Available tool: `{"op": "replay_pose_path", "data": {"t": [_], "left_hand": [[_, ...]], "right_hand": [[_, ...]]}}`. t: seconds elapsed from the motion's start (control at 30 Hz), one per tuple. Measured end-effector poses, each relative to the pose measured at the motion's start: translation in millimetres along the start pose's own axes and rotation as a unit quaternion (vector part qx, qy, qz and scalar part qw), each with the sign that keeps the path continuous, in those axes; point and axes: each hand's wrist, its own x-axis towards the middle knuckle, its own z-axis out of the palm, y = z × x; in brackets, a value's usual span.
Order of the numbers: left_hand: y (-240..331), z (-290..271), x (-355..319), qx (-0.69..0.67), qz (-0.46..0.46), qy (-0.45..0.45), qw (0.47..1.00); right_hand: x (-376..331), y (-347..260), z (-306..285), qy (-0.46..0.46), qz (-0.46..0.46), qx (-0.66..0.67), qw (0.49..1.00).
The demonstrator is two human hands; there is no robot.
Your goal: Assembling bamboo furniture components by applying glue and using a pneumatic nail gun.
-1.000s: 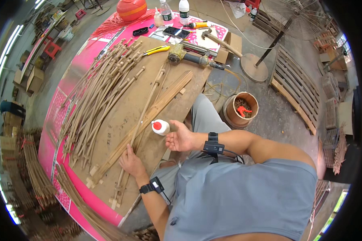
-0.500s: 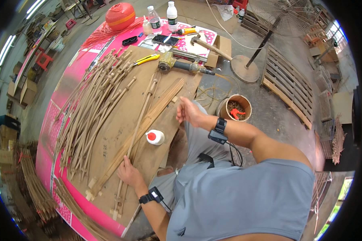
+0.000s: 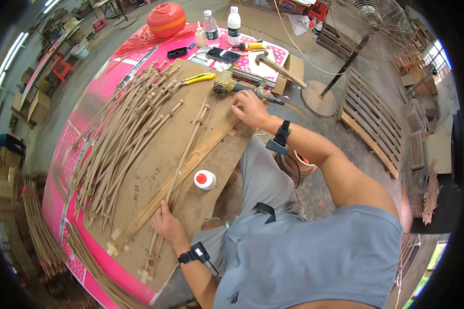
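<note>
The person's left hand [image 3: 166,222] lies flat on the near end of a long bundle of thin flat bamboo strips [image 3: 191,159], fingers spread and pressing rather than closed on anything, while the right hand [image 3: 249,109] rests at the far end of the same strips, close to a yellowish power tool with a dark nose [image 3: 237,86]. The strips run diagonally across a brown cardboard sheet [image 3: 154,170] on the pink-covered counter [image 3: 75,149], with a small white glue bottle with a red cap [image 3: 205,179] just beside them. To do this step well, both ends should probably be held down evenly so the strips stay flush and parallel — a slack near end would likely let them fan out — and the right hand should keep clear of the tool's nose. Whether the right fingers are curled on a strip, on the tool or merely resting cannot be told; their tips are hidden behind the hand. A heap of knobbed round bamboo sticks [image 3: 123,134] lies to the left, well apart. A reddish bucket [image 3: 300,164] is mostly hidden under the right forearm — its contents cannot be seen.
</note>
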Motion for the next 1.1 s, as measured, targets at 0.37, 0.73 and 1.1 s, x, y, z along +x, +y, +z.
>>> {"op": "replay_pose_path", "data": {"t": [0.37, 0.73, 1.1], "left_hand": [[-0.3, -2.6, 0.0, -0.013, -0.002, 0.000, 1.000], [6.8, -7.4, 4.1, -0.031, -0.027, -0.008, 0.999], [9.6, -6.0, 4.4, -0.066, -0.043, -0.005, 0.997]], "right_hand": [[26.3, 23.3, 11.9, -0.007, 0.000, -0.087, 0.996], [71.2, 36.7, 14.4, -0.120, 0.122, -0.155, 0.973], [113.3, 25.8, -19.9, -0.180, 0.106, -0.194, 0.958]]}}
